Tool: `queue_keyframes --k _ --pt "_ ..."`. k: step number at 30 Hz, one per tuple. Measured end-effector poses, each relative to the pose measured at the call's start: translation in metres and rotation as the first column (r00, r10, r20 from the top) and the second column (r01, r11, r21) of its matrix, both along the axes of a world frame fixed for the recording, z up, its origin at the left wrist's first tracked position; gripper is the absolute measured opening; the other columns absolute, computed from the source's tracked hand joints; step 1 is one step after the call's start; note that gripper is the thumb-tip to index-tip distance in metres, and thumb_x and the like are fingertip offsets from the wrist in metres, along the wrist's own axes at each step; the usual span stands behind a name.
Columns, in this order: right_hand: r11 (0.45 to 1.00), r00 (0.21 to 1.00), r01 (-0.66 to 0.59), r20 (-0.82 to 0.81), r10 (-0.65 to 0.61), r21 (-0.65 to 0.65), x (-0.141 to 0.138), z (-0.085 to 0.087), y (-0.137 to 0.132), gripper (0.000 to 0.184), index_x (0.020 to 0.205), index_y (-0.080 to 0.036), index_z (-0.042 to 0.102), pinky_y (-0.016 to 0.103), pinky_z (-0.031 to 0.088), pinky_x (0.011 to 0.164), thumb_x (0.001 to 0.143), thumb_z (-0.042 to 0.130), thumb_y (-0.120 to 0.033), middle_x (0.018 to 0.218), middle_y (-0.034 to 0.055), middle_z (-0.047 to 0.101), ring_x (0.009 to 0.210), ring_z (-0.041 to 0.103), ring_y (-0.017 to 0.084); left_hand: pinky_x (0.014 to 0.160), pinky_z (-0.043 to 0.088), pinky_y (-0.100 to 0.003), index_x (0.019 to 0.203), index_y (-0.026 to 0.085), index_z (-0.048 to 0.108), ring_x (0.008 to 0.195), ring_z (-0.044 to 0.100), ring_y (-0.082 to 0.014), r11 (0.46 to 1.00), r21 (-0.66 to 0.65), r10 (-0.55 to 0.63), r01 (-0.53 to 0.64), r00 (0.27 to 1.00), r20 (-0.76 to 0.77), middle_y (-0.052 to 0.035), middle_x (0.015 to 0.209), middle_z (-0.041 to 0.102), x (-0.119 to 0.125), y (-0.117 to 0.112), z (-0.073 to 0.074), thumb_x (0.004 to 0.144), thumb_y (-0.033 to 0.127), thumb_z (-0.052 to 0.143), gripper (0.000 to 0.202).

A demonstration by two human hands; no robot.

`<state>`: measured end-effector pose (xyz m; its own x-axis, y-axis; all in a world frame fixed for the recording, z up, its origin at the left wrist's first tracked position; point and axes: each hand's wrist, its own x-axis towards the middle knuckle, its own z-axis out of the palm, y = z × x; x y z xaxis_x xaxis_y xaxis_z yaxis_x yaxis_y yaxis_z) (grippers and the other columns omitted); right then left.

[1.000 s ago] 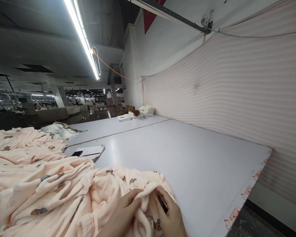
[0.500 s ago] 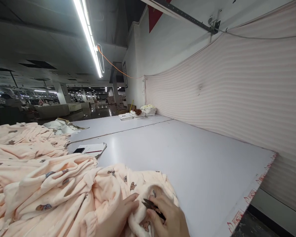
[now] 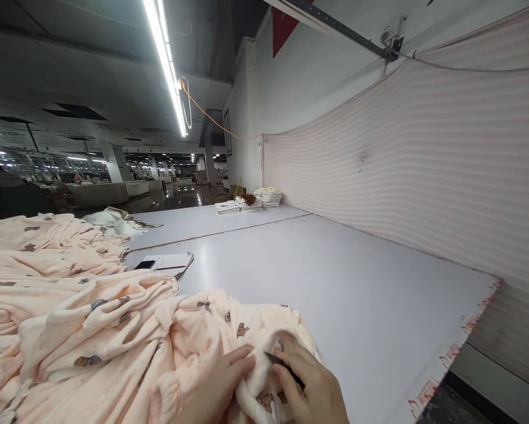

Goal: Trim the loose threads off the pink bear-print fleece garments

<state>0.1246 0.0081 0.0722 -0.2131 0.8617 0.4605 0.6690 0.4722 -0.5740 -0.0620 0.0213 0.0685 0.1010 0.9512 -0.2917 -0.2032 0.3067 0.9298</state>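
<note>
Head view, as observed from within the room: a peach garment (image 3: 266, 318) with small brown and blue figures lay bunched on the near part of the counter (image 3: 326, 277), merging leftward with a heap of like fabric (image 3: 83, 330). The person's left hand (image 3: 226, 374) was nearly closed, thumb and forefinger set close together on the garment's thick pale band (image 3: 259, 377); its lower fingers were hidden. The right hand (image 3: 315, 383) was closed around a dark pointed tool (image 3: 273, 358), the tip emerging between thumb and forefinger and directed toward the left hand. Whether that tip touched the cloth I could not tell. Beyond the heap lay white papers (image 3: 176, 259), with a dark flat object (image 3: 145, 265) at their left end and a thin red item (image 3: 169, 268) across them. Further back sat a crumpled pale bundle (image 3: 112, 221) and, at the far end, white stacks (image 3: 269, 198). Pink-striped sheeting (image 3: 401, 171) hung along the right side. Red lettering (image 3: 426, 391) marked the counter's right edge.
</note>
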Motion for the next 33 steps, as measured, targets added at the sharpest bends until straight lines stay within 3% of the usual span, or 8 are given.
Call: queue_keyframes --k 5,7,11,13,16,19,24,33 --pt "0.993 0.977 0.113 -0.184 -0.107 0.022 0.003 -0.007 0.006 0.031 0.111 -0.028 0.064 0.024 0.054 0.076 0.082 0.058 -0.036 0.105 0.0025 0.07 0.092 0.068 0.02 0.079 0.048 -0.034 0.089 0.017 0.067 0.088 0.064 -0.0262 0.986 0.022 -0.167 0.166 0.982 0.085 -0.0056 0.084 0.072 0.01 -0.011 0.028 0.067 0.032 0.066 0.027" --pt "0.982 0.967 0.184 -0.185 -0.176 0.028 0.005 -0.007 0.012 0.044 0.122 -0.028 0.056 0.026 0.053 0.076 0.078 0.06 -0.034 0.112 0.0033 0.067 0.095 0.066 0.022 0.066 0.047 -0.031 0.082 0.018 0.066 0.073 0.063 -0.0236 0.971 0.071 -0.223 0.227 0.973 -0.051 -0.0029 0.07 0.068 0.012 -0.015 0.035 0.067 0.031 0.062 0.02" --pt "0.994 0.995 0.086 -0.044 -0.089 -0.072 0.005 0.0 0.015 0.015 0.087 -0.026 0.062 0.024 0.049 0.064 0.078 0.053 -0.018 0.084 -0.0016 0.068 0.074 0.064 0.017 0.063 0.041 -0.028 0.072 0.021 0.059 0.069 0.056 -0.0206 0.902 0.42 0.168 0.097 0.819 -0.549 0.0001 0.066 0.059 0.004 -0.015 0.032 0.069 0.021 0.054 0.006" --pt "0.99 0.998 0.012 -0.054 -0.02 -0.138 0.003 0.003 0.01 0.009 0.075 -0.024 0.059 0.02 0.046 0.06 0.075 0.055 -0.016 0.073 -0.0036 0.065 0.065 0.061 0.014 0.064 0.04 -0.027 0.078 0.023 0.055 0.07 0.056 -0.0184 0.863 0.505 0.293 -0.025 0.838 -0.46 0.0024 0.07 0.059 0.0 -0.013 0.027 0.07 0.016 0.049 0.012" --pt "0.984 0.992 -0.042 -0.126 0.021 -0.173 0.0 0.004 0.001 0.013 0.079 -0.025 0.063 0.018 0.046 0.057 0.068 0.063 -0.017 0.075 -0.0028 0.065 0.064 0.06 0.014 0.057 0.038 -0.022 0.082 0.024 0.048 0.061 0.054 -0.0134 0.899 0.413 0.17 -0.145 0.985 -0.025 0.0061 0.066 0.055 0.003 -0.01 0.019 0.074 0.018 0.053 0.012" --pt "0.986 0.969 -0.135 -0.221 0.112 -0.094 -0.005 0.004 0.0 0.032 0.101 -0.027 0.065 0.019 0.05 0.065 0.07 0.064 -0.018 0.094 0.0019 0.066 0.077 0.064 0.016 0.055 0.037 -0.019 0.084 0.025 0.044 0.057 0.054 -0.0096 0.933 0.326 0.047 -0.152 0.951 0.306 0.0081 0.065 0.055 0.01 -0.01 0.013 0.071 0.019 0.064 0.024" --pt "0.984 0.932 -0.16 -0.314 0.178 0.081 -0.019 0.005 0.009 0.022 0.102 -0.028 0.067 0.021 0.05 0.076 0.084 0.054 -0.025 0.095 0.0038 0.066 0.091 0.065 0.018 0.052 0.035 -0.018 0.084 0.024 0.045 0.054 0.053 -0.0077 0.955 0.284 -0.007 -0.082 0.954 0.301 0.0072 0.067 0.059 0.012 -0.01 0.0 0.068 0.015 0.067 0.028" --pt "0.982 0.936 -0.182 -0.297 0.19 0.055 -0.017 0.004 0.009 0.021 0.1 -0.026 0.068 0.022 0.05 0.07 0.083 0.056 -0.023 0.09 0.0032 0.065 0.081 0.065 0.016 0.05 0.034 -0.02 0.081 0.021 0.049 0.053 0.053 -0.0095 0.947 0.322 -0.088 0.004 0.964 0.249 0.006 0.065 0.06 0.004 -0.007 -0.006 0.069 0.02 0.069 0.023"
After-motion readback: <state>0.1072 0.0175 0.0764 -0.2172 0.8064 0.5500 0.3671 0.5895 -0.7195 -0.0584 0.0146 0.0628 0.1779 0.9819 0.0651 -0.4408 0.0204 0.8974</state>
